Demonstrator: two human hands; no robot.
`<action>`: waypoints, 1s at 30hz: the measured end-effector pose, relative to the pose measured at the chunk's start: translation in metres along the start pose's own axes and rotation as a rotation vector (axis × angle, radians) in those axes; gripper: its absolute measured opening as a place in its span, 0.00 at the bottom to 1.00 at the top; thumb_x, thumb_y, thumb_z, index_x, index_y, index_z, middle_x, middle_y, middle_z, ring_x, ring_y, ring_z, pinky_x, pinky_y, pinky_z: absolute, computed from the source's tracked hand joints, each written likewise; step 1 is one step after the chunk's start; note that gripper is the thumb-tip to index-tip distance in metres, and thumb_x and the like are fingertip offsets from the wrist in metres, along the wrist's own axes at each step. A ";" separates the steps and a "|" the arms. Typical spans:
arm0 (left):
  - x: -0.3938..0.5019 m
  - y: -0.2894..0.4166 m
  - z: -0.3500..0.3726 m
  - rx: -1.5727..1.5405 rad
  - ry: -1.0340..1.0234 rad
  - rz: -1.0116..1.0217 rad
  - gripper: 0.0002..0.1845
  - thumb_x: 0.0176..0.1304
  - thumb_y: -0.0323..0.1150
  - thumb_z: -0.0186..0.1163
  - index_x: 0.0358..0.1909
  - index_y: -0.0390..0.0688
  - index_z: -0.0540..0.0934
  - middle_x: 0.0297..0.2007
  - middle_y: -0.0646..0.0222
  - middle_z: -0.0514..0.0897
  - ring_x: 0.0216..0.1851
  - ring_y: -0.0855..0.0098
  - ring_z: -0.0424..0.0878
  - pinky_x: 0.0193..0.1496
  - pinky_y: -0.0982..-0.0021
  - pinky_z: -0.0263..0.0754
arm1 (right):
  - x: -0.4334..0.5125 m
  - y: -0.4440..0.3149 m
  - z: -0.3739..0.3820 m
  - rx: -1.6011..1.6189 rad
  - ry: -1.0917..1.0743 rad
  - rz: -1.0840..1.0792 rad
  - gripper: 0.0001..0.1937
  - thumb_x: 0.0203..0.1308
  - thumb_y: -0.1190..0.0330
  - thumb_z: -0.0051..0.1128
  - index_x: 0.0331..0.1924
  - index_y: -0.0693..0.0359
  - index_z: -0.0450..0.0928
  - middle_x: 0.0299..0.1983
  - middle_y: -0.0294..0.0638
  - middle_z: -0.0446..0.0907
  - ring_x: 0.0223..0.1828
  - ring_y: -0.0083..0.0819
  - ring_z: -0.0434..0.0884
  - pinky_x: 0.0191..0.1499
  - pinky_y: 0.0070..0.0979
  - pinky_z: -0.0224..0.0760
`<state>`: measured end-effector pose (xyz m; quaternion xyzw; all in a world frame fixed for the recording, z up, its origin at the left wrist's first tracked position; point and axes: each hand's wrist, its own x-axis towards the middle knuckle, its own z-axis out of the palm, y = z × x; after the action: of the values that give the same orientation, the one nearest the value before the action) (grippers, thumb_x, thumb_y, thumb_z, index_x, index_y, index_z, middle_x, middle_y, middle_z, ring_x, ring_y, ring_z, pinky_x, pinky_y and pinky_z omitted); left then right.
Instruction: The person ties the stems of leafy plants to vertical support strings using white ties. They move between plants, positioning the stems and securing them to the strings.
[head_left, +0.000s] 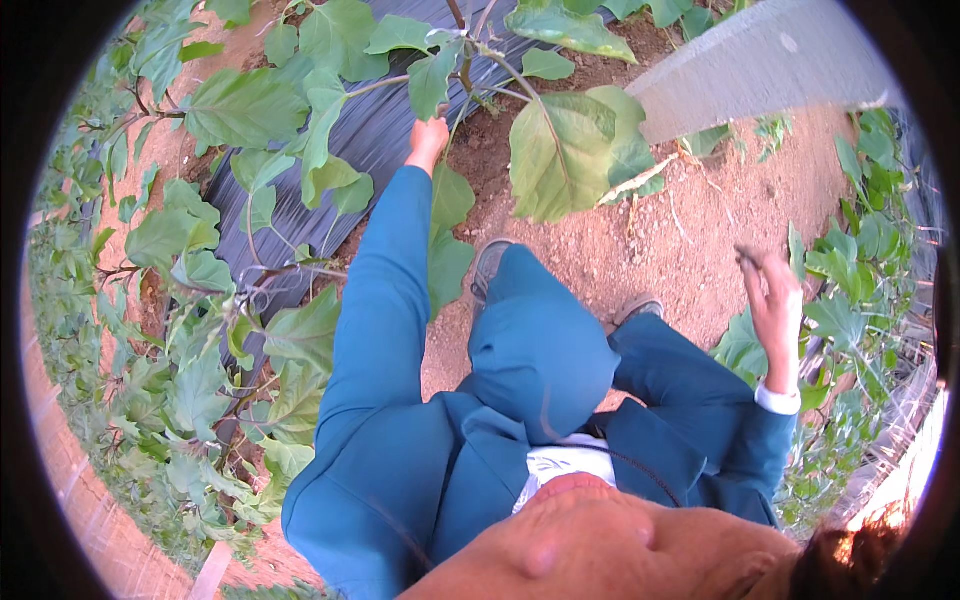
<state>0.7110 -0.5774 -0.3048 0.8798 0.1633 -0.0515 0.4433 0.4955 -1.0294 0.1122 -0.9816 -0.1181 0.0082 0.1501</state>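
Observation:
My left hand (429, 141) reaches in low at the stem (466, 69) of a leafy plant that looks like eggplant, beside black plastic mulch film (367, 139). A drooping leaf (433, 82) covers part of its fingers, so whatever they touch is hidden. A large yellowish-green leaf (559, 154) hangs to the right of that hand. My right hand (776, 296) is raised at the right over the soil path, its fingers partly spread and their tips dark. No held thing can be made out there.
A pale grey beam-like piece (757, 71) juts in at the upper right. Dry roots or stalks (645, 180) lie on the bare soil (720, 217). Leafy rows (187, 390) run along the left, and more plants (855, 262) stand close to the right. My shoes (491, 262) are on the path.

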 end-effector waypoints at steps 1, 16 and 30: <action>0.010 0.007 0.009 0.009 -0.045 0.060 0.18 0.69 0.26 0.52 0.57 0.47 0.81 0.52 0.58 0.85 0.52 0.64 0.82 0.56 0.67 0.72 | -0.002 0.003 0.003 -0.009 -0.006 0.005 0.09 0.63 0.76 0.57 0.45 0.61 0.83 0.38 0.44 0.84 0.38 0.40 0.83 0.44 0.33 0.74; 0.087 -0.010 0.072 -0.239 -0.350 -0.026 0.14 0.66 0.34 0.55 0.45 0.35 0.82 0.33 0.54 0.86 0.37 0.58 0.87 0.38 0.59 0.79 | 0.034 0.043 0.027 0.054 -0.082 0.196 0.09 0.64 0.77 0.56 0.46 0.64 0.82 0.38 0.43 0.86 0.40 0.35 0.85 0.45 0.29 0.75; 0.092 -0.021 0.056 -0.643 -0.626 -0.041 0.13 0.66 0.29 0.56 0.48 0.33 0.81 0.39 0.58 0.86 0.37 0.62 0.86 0.43 0.64 0.82 | 0.039 0.051 0.030 0.026 -0.064 0.187 0.08 0.66 0.77 0.56 0.46 0.64 0.82 0.39 0.42 0.86 0.39 0.33 0.85 0.45 0.27 0.76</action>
<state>0.7936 -0.5882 -0.3758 0.6360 0.0466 -0.2707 0.7212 0.5438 -1.0582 0.0695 -0.9855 -0.0306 0.0548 0.1576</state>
